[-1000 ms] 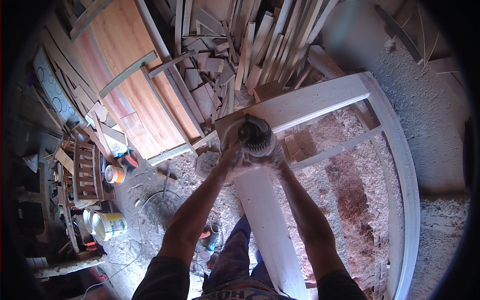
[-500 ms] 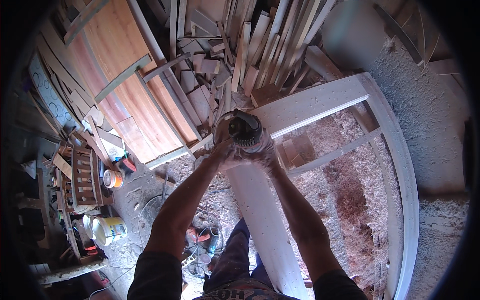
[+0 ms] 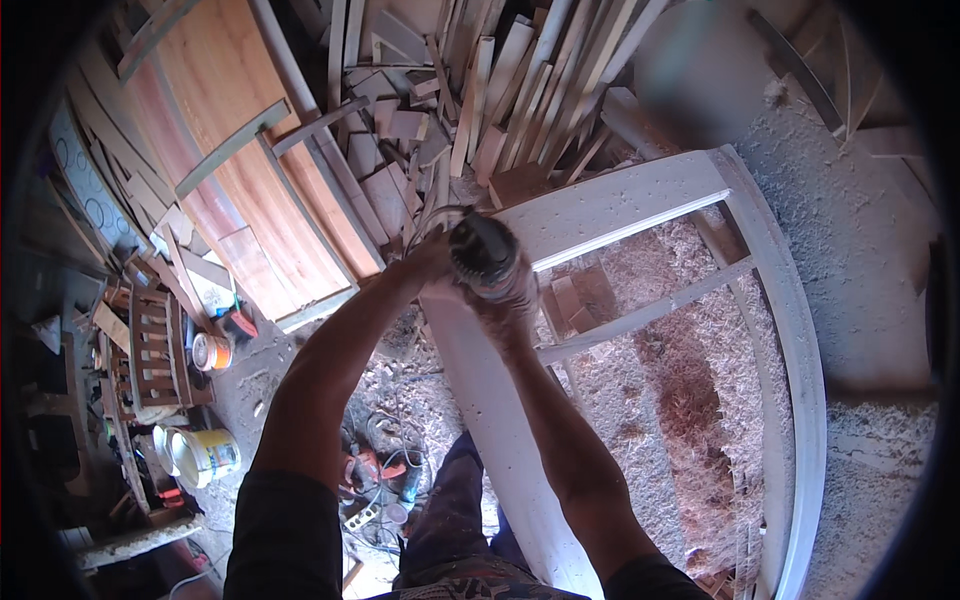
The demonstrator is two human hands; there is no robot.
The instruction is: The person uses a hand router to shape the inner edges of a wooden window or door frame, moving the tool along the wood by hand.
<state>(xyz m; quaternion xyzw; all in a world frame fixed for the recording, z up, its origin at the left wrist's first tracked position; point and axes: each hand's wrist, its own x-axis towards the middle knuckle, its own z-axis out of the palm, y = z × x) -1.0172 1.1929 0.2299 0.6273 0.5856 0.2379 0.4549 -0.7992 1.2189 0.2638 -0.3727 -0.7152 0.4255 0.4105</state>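
Both my hands are wrapped around a power tool (image 3: 482,250) with a black, vented round end and what looks like a cord curving off its far side. My left hand (image 3: 432,258) grips it from the left, its fingers partly hidden. On the near right side, my right hand (image 3: 508,305) closes round the body. Beneath them is a pale wooden frame (image 3: 620,205) with a curved outer edge, at the corner where its near-left board (image 3: 490,400) meets the far board. The tool's working end is hidden from view.
Wood shavings (image 3: 690,420) cover the floor inside and around the frame. Wood offcuts and strips (image 3: 500,110) pile up beyond it. Planks and panels (image 3: 220,150) lean at the left. Buckets (image 3: 205,455), a slatted wooden piece (image 3: 157,350) and tangled cords (image 3: 385,440) lie left of my legs.
My left hand has shifted forward and round to the tool's left side, its elbow swinging outward. The tool and my right hand moved slightly left, and the whole view has shifted a little.
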